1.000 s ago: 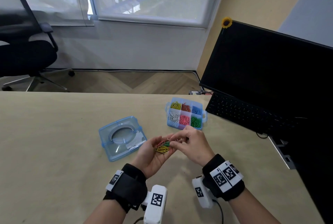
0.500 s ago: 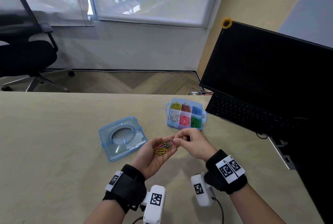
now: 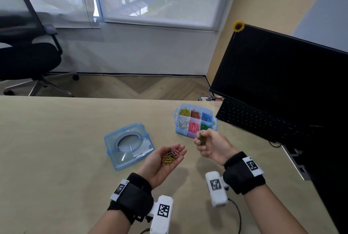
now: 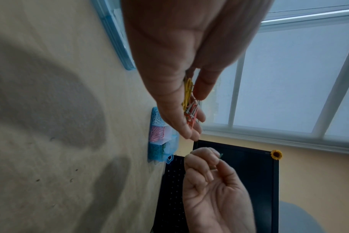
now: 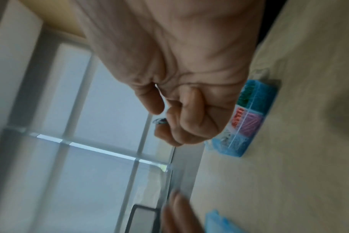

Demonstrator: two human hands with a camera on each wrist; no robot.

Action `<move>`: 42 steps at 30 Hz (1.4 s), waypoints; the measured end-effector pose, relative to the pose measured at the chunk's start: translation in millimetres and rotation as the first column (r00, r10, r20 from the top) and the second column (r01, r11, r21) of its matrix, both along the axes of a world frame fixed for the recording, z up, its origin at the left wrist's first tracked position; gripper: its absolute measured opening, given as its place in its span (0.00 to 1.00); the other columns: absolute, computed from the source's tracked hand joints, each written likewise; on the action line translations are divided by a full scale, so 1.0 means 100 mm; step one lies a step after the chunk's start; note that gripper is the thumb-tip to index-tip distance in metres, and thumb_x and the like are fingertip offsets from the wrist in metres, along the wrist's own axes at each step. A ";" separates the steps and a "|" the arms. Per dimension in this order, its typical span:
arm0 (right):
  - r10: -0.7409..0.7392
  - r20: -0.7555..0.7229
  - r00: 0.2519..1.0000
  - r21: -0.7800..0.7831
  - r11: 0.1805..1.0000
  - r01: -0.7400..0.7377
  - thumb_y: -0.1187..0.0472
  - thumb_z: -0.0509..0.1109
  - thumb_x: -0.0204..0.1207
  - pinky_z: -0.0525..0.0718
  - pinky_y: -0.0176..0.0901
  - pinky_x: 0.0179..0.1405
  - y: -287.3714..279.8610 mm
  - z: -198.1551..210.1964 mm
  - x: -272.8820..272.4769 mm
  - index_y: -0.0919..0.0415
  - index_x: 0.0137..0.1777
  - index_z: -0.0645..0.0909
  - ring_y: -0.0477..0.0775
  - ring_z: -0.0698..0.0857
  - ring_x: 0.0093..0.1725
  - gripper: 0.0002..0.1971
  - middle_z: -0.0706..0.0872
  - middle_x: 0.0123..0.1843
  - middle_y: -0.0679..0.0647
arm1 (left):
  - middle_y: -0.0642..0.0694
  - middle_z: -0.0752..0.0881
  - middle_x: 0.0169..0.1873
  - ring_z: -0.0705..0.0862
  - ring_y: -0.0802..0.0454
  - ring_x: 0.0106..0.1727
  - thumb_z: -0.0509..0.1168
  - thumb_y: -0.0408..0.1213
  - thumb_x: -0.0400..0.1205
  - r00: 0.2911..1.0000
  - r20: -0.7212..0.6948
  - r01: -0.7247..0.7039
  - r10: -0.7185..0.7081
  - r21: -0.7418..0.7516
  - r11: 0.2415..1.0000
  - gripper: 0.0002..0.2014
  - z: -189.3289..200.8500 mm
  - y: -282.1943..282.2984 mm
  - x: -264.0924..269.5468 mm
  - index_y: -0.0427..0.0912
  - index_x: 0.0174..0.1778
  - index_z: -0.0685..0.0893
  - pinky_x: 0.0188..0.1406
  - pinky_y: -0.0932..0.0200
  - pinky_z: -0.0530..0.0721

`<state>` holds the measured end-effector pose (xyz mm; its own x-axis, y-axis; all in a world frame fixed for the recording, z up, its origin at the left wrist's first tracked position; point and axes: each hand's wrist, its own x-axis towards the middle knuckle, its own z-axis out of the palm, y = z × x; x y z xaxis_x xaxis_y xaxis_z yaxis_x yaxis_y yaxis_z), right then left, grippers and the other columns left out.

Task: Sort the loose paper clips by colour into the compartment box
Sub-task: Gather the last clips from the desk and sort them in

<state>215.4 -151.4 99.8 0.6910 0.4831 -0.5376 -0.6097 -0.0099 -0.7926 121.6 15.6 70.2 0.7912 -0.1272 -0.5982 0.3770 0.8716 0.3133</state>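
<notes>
Over the counter (image 3: 56,149), just near of the compartment box (image 3: 194,120), I have my right hand (image 3: 212,146) raised with its fingers curled tight. Its grip is closed on a green paper clip (image 3: 202,138), pinched between thumb and forefinger; the right wrist view shows only a blurred sliver of the clip poking out past the knuckles. My left hand (image 3: 163,160) sits a little nearer and to the left, palm up and fingers relaxed, its grip loose and cupping a small heap of loose paper clips (image 3: 171,156): yellow ones toward the palm, with pink, red and white ones toward the fingers. The two hands are apart, not touching.

I see the compartment box standing open on the counter, beside the keyboard (image 3: 263,120). Its six cells each hold one colour: yellow, red and blue along the far row, white, pink and green along the near row. The green cell is the one closest to my right hand. The box's clear blue lid (image 3: 128,145) lies flat on the counter to the left of my left hand. A dark monitor (image 3: 282,75) stands behind the keyboard, with a small sunflower (image 3: 238,26) on its top corner.
</notes>
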 end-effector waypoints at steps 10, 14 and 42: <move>-0.106 0.324 0.940 -0.510 0.817 0.268 0.67 0.60 0.77 0.83 0.57 0.60 0.00 -0.28 0.88 0.58 0.35 0.69 0.57 0.74 0.43 0.10 0.71 0.36 0.54 | 0.28 0.87 0.52 0.90 0.37 0.47 0.50 0.30 0.85 1.000 0.003 -0.007 0.007 -0.030 1.000 0.17 -0.07 0.01 0.04 0.24 0.54 0.82 0.49 0.49 0.85; 0.221 0.511 0.831 -0.664 0.715 0.218 0.62 0.65 0.76 0.80 0.52 0.64 -0.02 -0.22 0.70 0.56 0.57 0.83 0.54 0.81 0.55 0.11 0.82 0.51 0.51 | 0.27 0.86 0.55 0.90 0.37 0.49 0.50 0.32 0.85 1.000 0.008 -0.005 0.006 -0.033 0.999 0.18 -0.10 -0.02 0.08 0.24 0.56 0.81 0.51 0.50 0.84; -0.019 0.221 0.975 -0.095 0.995 0.041 0.76 0.71 0.73 0.85 0.34 0.34 0.15 -0.12 -0.11 0.68 0.42 0.83 0.49 0.86 0.31 0.04 0.87 0.34 0.59 | 0.23 0.84 0.56 0.89 0.32 0.49 0.47 0.31 0.85 0.999 0.030 -0.026 0.030 -0.129 0.991 0.20 -0.11 0.01 0.07 0.20 0.60 0.77 0.51 0.47 0.84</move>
